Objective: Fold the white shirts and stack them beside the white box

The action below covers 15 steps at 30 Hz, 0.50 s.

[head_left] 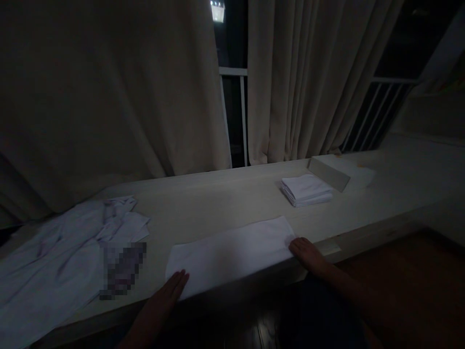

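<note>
A white cloth [232, 254], folded into a long strip, lies flat along the front edge of the pale table. My left hand [173, 287] rests on its near left corner with the fingers stretched out. At the opposite end, my right hand [304, 251] lies over the right edge of the cloth, its fingers extended and pressed lightly down. A stack of folded white cloths [307, 190] sits farther back on the right. To the left spreads a crumpled heap of white cloth [69, 247], partly covered by a pixelated patch.
Behind the stack stands a white box-like object [332, 169] on the table [210, 213]. Beige curtains [290, 82] hang along the back, with a railing [233, 71] showing in the gap. The room is dim. Dark floor [410, 276] lies below the table's front edge.
</note>
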### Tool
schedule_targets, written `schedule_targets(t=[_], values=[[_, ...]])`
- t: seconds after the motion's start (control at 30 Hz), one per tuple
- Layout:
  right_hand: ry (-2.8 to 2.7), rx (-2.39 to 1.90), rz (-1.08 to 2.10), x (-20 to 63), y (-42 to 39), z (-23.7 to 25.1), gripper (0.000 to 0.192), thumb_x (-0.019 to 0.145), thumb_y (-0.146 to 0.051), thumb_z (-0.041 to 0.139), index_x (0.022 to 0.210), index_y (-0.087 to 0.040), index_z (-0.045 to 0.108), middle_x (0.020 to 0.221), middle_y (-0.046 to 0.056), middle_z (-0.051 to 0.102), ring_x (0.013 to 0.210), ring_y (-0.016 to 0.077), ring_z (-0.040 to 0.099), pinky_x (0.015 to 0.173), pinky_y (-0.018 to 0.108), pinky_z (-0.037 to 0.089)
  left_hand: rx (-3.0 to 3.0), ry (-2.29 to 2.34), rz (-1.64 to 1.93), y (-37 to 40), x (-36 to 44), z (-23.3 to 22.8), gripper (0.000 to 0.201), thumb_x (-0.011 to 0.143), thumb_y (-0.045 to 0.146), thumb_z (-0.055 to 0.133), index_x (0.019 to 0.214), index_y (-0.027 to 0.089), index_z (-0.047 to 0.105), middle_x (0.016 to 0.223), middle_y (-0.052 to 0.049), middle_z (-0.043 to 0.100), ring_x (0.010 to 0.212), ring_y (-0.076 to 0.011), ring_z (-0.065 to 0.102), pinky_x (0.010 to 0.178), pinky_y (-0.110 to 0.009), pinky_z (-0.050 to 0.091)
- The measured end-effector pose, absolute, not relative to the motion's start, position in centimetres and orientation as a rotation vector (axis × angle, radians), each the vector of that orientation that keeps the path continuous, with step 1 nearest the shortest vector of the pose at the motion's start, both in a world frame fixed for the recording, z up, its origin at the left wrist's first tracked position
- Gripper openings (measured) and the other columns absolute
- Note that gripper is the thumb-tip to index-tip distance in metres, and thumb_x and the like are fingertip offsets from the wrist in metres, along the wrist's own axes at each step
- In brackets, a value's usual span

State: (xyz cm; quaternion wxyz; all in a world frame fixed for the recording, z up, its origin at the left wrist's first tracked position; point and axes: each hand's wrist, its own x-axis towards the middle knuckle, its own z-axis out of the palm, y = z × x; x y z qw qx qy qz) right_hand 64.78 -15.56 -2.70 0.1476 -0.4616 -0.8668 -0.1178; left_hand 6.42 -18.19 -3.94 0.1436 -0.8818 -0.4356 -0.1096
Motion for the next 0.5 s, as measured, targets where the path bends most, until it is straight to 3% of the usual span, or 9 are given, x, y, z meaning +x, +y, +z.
schedule_targets(t=[0.1, 0.17, 0.23, 0.33, 0.4, 0.5], values=[[-2.444, -1.342, -0.276, 64.8, -16.2, -2.1, 0.02, 0.084, -0.008, 0.056, 0.098, -0.018, 0.064, 0.098, 0.01, 0.068, 0.092, 0.0244, 0.059, 0.087, 0.04, 0.046, -2.521, -1.31, -0.431, -18.3, 4.5, -4.5, 0.066, 0.079, 0.009, 0.047, 0.142, 0.031, 0.047, 0.141, -0.004, 0.055, 0.12, -0.0208, 0.061, 0.096, -0.033, 0.053], [-2.35, -1.292, -0.178, 65.2, -16.7, -1.9, 0.023, 0.082, -0.01, 0.055, 0.102, -0.019, 0.064, 0.108, 0.011, 0.067, 0.101, 0.0258, 0.059, 0.091, 0.042, 0.046, -2.51, -1.373, -0.533, -18.4, 3.5, -4.5, 0.055, 0.077, 0.014, 0.051, 0.129, 0.028, 0.059, 0.135, -0.005, 0.061, 0.117, -0.0219, 0.063, 0.097, -0.035, 0.053], [-2.221, -1.224, -0.048, 65.6, -17.2, -1.5, 0.028, 0.081, -0.015, 0.055, 0.107, -0.02, 0.064, 0.12, 0.012, 0.065, 0.116, 0.0277, 0.055, 0.1, 0.048, 0.042, -2.533, -1.462, -0.642, -18.6, 3.1, -3.6, 0.046, 0.077, 0.02, 0.052, 0.121, 0.027, 0.065, 0.133, -0.005, 0.063, 0.119, -0.0236, 0.061, 0.099, -0.038, 0.051], [-1.974, -1.28, 0.221, 66.0, -17.5, 0.5, 0.025, 0.081, -0.025, 0.056, 0.104, -0.024, 0.067, 0.121, 0.008, 0.067, 0.125, 0.0287, 0.052, 0.108, 0.054, 0.034, -2.547, -1.787, -0.764, -18.7, 3.9, -0.2, 0.039, 0.081, 0.033, 0.051, 0.116, 0.029, 0.066, 0.127, -0.003, 0.067, 0.115, -0.0246, 0.064, 0.095, -0.039, 0.053], [-1.773, -1.405, 0.417, 66.1, -17.3, 2.8, 0.023, 0.082, -0.032, 0.058, 0.099, -0.024, 0.07, 0.116, 0.007, 0.069, 0.119, 0.0289, 0.057, 0.104, 0.05, 0.039, -2.427, -2.143, -0.799, -18.3, 4.9, 3.2, 0.039, 0.084, 0.046, 0.048, 0.114, 0.03, 0.066, 0.116, -0.003, 0.072, 0.101, -0.0247, 0.069, 0.083, -0.037, 0.057], [-1.526, -1.473, 0.698, 66.3, -15.9, 6.7, 0.026, 0.078, -0.041, 0.065, 0.093, -0.019, 0.071, 0.097, 0.007, 0.073, 0.091, 0.0268, 0.067, 0.082, 0.039, 0.05, -2.154, -2.496, -0.756, -16.7, 6.6, 8.3, 0.05, 0.078, 0.063, 0.052, 0.101, 0.022, 0.068, 0.08, -0.005, 0.073, 0.076, -0.0259, 0.07, 0.065, -0.034, 0.054]])
